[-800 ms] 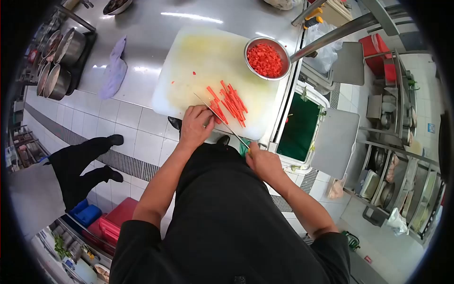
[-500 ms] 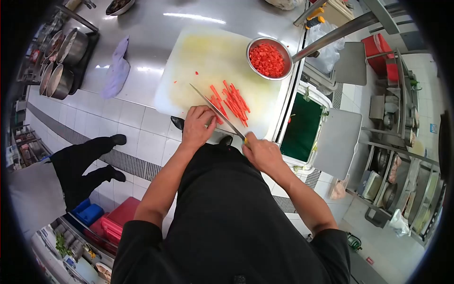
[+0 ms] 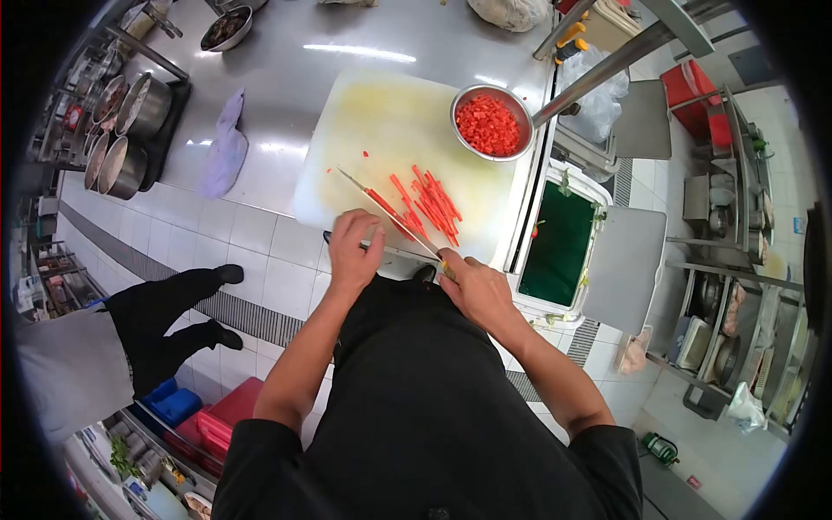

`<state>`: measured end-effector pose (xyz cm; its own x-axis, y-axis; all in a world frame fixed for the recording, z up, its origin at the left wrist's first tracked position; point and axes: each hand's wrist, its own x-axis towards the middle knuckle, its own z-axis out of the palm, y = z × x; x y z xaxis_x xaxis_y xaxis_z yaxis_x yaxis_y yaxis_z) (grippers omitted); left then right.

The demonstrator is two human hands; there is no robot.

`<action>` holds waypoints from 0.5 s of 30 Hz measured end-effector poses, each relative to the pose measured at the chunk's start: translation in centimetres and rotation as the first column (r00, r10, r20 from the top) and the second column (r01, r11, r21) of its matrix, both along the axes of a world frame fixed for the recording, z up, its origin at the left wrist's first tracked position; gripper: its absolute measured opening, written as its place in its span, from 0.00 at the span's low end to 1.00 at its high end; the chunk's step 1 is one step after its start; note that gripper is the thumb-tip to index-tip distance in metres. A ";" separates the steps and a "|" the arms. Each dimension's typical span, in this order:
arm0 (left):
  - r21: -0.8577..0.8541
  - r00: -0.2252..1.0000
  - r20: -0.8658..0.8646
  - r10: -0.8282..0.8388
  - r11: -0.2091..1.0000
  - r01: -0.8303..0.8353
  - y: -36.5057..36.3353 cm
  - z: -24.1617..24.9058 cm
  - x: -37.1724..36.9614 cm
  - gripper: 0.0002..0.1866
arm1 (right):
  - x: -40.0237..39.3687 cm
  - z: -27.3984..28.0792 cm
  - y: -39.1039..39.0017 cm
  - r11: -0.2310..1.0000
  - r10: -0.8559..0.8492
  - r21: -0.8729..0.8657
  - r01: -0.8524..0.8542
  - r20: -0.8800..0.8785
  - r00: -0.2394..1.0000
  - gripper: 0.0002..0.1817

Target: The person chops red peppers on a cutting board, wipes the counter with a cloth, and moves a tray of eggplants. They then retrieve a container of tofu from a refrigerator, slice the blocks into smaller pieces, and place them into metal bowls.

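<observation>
The handle of a kitchen knife (image 3: 425, 243) is in my right hand (image 3: 478, 290), closed around it at the board's near edge. The blade slants up and to the left over a white cutting board (image 3: 347, 121), with red strips (image 3: 390, 208) lying along it. My left hand (image 3: 354, 250) is at the near edge, left of the blade, with bent, loosely parted fingers and nothing visible in them. More red strips (image 3: 436, 206) lie in a loose pile right of the knife. A metal bowl (image 3: 457, 130) of small red dice (image 3: 490, 124) sits at the board's upper right corner.
A purple cloth (image 3: 227, 147) lies on the steel counter (image 3: 277, 113) to the left, near several metal pots (image 3: 123, 169). Right of the board stands an open bin with a green inside (image 3: 552, 243). A metal pole (image 3: 607, 74) rises beside the bowl. Another person (image 3: 78, 364) stands at left.
My left hand has drawn back from the strips, its fingers loosening. Some strips now lie along the blade, apart from the pile. The whole view has shifted slightly.
</observation>
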<state>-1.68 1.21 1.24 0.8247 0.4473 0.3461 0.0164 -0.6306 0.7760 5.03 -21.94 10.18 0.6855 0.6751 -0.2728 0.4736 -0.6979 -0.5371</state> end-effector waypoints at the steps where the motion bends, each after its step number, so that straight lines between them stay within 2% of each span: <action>1: 0.001 1.000 0.001 -0.007 1.000 0.007 0.3 1.0 0.1 0.10 | -0.4 0.1 -0.6 1.000 -0.007 0.001 0.007 0.001 1.000 0.18; 3: 0.212 0.995 0.016 -0.098 0.973 0.092 0.9 2.9 0.5 0.10 | -1.1 0.1 -1.6 0.999 -0.042 -0.004 0.042 0.013 0.999 0.22; 7: 0.359 0.960 -0.067 -0.272 0.891 0.277 1.1 3.7 2.0 0.11 | -2.3 0.3 -2.7 0.993 -0.112 -0.033 0.112 0.015 0.994 0.24; 11: 0.376 0.917 -0.114 -0.382 0.838 0.396 0.3 3.9 2.9 0.12 | -2.8 -0.2 -3.2 0.986 -0.161 -0.026 0.163 0.071 0.984 0.27; 15: 0.367 0.865 -0.257 -0.430 0.785 0.499 -0.1 3.5 3.7 0.13 | -2.9 -0.2 -2.9 0.985 -0.171 -0.027 0.173 0.065 0.983 0.28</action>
